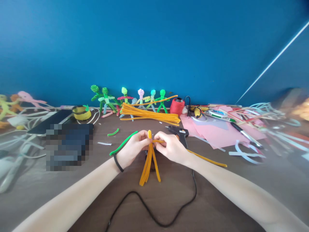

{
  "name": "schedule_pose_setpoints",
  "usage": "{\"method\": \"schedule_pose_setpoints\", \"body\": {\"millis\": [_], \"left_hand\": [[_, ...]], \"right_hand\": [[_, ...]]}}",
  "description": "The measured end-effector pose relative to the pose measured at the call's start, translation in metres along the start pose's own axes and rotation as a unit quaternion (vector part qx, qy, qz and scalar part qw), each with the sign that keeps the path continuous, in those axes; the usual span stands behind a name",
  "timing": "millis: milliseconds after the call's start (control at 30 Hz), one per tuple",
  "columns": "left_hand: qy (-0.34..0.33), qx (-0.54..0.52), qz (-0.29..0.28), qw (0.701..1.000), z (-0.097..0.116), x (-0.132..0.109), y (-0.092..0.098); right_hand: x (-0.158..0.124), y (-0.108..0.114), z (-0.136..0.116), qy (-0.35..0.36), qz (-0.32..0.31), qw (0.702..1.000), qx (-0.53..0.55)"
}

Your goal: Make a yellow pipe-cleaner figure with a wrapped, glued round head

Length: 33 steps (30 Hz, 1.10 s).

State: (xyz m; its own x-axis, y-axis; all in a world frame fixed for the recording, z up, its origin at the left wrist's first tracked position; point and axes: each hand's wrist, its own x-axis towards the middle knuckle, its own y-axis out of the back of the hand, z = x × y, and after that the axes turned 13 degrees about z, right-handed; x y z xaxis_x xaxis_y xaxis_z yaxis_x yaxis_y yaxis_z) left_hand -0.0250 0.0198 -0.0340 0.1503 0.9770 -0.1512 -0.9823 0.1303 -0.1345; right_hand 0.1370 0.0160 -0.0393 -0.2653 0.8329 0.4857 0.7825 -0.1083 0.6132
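Note:
My left hand [133, 148] pinches the folded top of a bundle of orange pipe cleaners [149, 162] whose ends hang down toward me over the brown table [169, 199]. My right hand [171, 146] grips another orange pipe cleaner [207, 159] that crosses the bundle's top and trails right along the table. A green pipe cleaner [123, 142] lies under my left wrist, which wears a black band. Both hands are closed.
A black glue gun [180, 132] lies just behind my right hand, its cord [154, 216] looping near me. A pile of orange pipe cleaners [149, 114] and several pipe-cleaner figures [125, 98] stand at the back. Red thread spool [177, 106], pink paper [212, 130], scissors and scraps at right.

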Motion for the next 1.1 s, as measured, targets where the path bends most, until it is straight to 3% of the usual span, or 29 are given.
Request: {"method": "schedule_pose_setpoints", "body": {"millis": [367,700,1100], "left_hand": [[-0.008,-0.011,-0.007,1.000,-0.0009,0.0016,0.0042],[0.031,-0.010,0.007,0.999,-0.0004,0.0025,0.0038],[0.029,-0.049,-0.037,0.998,-0.0008,0.0036,0.0061]], "right_hand": [[0.0020,0.0009,0.0018,0.016,0.000,1.000,-0.013],[-0.0012,-0.0009,0.0079,0.132,-0.001,0.986,-0.101],[0.0004,0.0018,0.0049,-0.007,-0.029,0.999,0.035]]}}
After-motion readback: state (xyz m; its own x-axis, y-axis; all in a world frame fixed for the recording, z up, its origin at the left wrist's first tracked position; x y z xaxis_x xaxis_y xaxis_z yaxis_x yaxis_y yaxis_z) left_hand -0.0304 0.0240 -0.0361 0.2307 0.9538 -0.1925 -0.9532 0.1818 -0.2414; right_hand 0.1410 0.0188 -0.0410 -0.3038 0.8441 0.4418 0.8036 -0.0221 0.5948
